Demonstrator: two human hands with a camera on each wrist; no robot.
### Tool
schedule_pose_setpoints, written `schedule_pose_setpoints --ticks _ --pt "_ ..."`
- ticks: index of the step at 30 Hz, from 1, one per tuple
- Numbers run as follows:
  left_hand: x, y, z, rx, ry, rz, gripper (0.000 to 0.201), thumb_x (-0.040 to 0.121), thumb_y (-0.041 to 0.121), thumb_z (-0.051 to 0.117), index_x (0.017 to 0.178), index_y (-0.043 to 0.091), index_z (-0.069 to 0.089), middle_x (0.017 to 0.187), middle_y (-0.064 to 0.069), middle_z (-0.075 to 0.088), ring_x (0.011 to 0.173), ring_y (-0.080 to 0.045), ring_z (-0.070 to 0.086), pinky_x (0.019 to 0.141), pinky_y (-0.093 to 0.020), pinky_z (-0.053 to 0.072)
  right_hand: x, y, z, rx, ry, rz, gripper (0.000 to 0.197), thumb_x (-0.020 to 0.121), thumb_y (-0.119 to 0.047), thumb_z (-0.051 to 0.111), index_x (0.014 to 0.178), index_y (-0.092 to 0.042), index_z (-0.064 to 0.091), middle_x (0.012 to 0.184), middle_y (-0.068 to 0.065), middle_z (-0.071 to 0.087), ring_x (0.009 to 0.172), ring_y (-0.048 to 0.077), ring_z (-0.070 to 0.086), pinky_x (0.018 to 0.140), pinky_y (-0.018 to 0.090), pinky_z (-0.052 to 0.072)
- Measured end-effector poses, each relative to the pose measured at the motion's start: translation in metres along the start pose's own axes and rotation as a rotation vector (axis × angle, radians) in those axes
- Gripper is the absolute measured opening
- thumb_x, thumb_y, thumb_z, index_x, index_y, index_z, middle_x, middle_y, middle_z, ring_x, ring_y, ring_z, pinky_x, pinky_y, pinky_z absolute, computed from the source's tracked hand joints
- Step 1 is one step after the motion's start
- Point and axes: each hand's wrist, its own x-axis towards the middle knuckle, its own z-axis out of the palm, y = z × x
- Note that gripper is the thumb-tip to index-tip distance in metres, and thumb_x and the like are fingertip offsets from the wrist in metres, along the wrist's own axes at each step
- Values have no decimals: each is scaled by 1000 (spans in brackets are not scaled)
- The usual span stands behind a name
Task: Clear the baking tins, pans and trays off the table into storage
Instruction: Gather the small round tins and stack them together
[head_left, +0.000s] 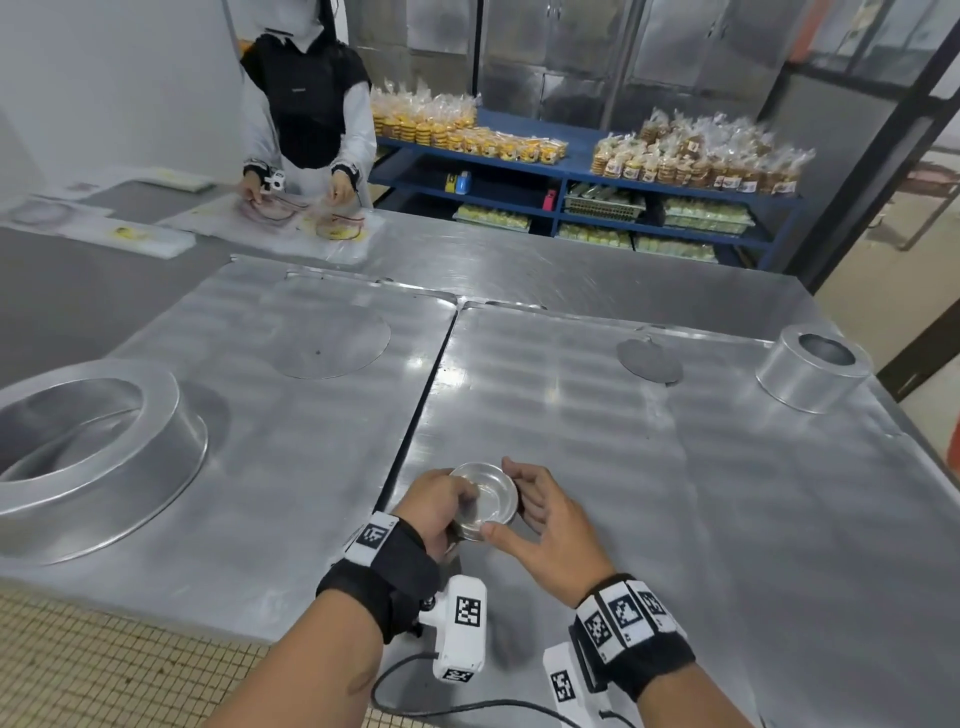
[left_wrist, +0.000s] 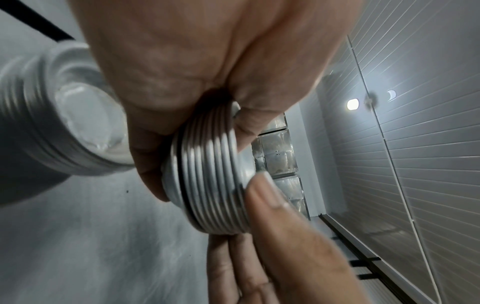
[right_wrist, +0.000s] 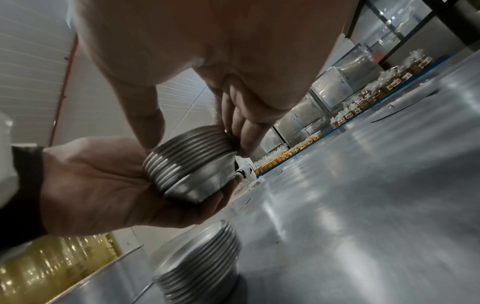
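A stack of small round metal tins (head_left: 484, 500) is held just above the table near its front edge. My left hand (head_left: 457, 501) cups the stack (right_wrist: 187, 162) from the side and below, fingers curled round it. My right hand (head_left: 519, 493) pinches the top rims between its thumb (left_wrist: 265, 195) and fingers (right_wrist: 239, 127). The ridged rims of the stack (left_wrist: 213, 174) show plainly. A second, similar stack (right_wrist: 200, 267) appears on the table right under the held one; my left hand hides it in the head view.
A large round cake pan (head_left: 88, 457) sits at the left, a smaller round tin (head_left: 810, 366) at the far right. Two flat discs (head_left: 332, 343) (head_left: 649, 358) lie on big metal trays (head_left: 571, 415). Another person (head_left: 306, 104) works across the table. Blue shelves (head_left: 571, 166) hold packed goods.
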Motion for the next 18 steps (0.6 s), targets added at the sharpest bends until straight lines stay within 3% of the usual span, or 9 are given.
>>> schedule_pose_setpoints --ticks 2,6,8,10,13,18 --pt "-3 5 -10 -5 13 18 23 88 -13 45 99 -7 63 81 -19 54 70 -29 52 56 -32 49 6 0 6 47 -8 15 59 76 -12 83 126 -21 54 127 -10 63 119 -1 58 103 20 45" --pt "-2 15 -35 7 94 57 26 82 -14 44 95 -6 65 84 -21 57 78 -33 54 72 -46 51 20 -2 20 82 26 35 40 80 -17 81 115 -23 63 115 -3 70 109 6 66 99 28 52" --pt "-3 19 -48 -8 158 91 26 77 -12 46 91 -6 65 82 -19 55 77 -31 52 73 -44 47 27 0 28 38 52 28 29 83 -26 78 109 -21 68 105 -4 73 100 7 69 94 34 55" --pt "-5 21 -61 -41 213 104 19 71 -10 48 78 -2 64 73 -15 53 73 -29 49 71 -39 43 33 4 36 -25 50 32 23 84 -37 74 102 -23 71 95 -7 74 92 8 70 89 38 58" --pt "-8 20 -84 -45 271 101 26 77 -18 41 66 1 56 64 -10 46 61 -24 44 59 -30 39 41 12 46 -205 40 63 18 84 -34 75 97 -22 72 89 -7 72 85 6 67 84 30 56" --pt "-11 11 -117 0 345 78 26 80 -19 40 83 -3 61 73 -13 48 62 -24 45 57 -25 37 53 26 57 -513 -10 176 36 78 -34 79 108 -15 70 103 2 65 93 14 64 88 25 49"
